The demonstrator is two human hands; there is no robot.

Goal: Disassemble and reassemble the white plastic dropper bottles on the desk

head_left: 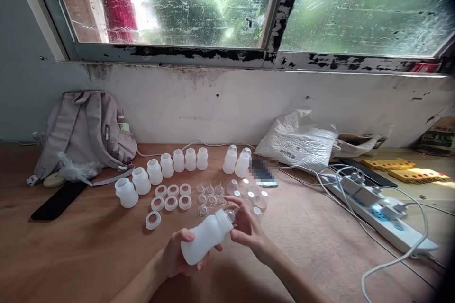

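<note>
My left hand point(177, 253) is wrapped round the body of a frosted white baby bottle point(205, 240), tilted with its neck up to the right. At its mouth sits a clear bottle teat point(232, 215), and the fingers of my right hand point(251, 233) close round it. Whether the teat is seated in the neck I cannot tell. Beyond my hands lie several white collar rings point(152, 220), several loose clear teats point(203, 210) and a group of clear domed caps point(261, 202). A row of open bottles point(141, 181) curves behind the rings.
Two capped bottles point(230, 160) stand near a phone point(263, 174). A grey backpack point(85, 128) and a black flat case point(60, 202) are at left. On the right are a silver padded bag point(300, 139), a power strip point(384, 215) with loose cables and yellow blocks point(415, 175).
</note>
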